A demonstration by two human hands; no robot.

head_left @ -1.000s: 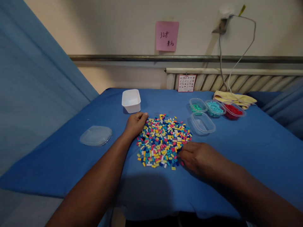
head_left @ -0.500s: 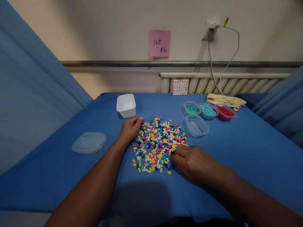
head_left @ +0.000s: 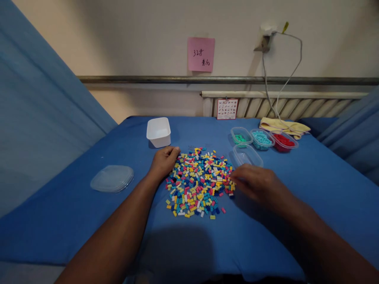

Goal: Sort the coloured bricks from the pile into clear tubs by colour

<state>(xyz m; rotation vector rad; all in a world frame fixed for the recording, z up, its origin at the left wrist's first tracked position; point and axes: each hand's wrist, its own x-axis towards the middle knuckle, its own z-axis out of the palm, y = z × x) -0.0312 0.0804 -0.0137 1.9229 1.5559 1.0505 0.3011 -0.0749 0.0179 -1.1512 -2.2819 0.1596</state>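
Small toy building bricks (head_left: 197,183) in yellow, pink, blue, teal and white lie in a loose pile on the blue cloth. My left hand (head_left: 164,159) rests curled at the pile's upper left edge; whatever its fingers close on is hidden. At the pile's right edge, my right hand (head_left: 254,179) is raised slightly, thumb and fingers pinched together. I cannot make out what is in the pinch. Just beyond it is a clear plastic tub (head_left: 247,155) with no bricks visible in it, partly covered by this hand.
Behind stand clear tubs of green bricks (head_left: 240,138), light blue bricks (head_left: 261,138) and red bricks (head_left: 283,140). A white tub (head_left: 159,132) is at back left, stacked lids (head_left: 112,178) at left. A yellow cloth (head_left: 284,126) lies at back right under a hanging cable (head_left: 265,81).
My right hand has lifted from the pile's lower right and moved up and right toward the clear tub, uncovering bricks there. My left hand has stayed in place.
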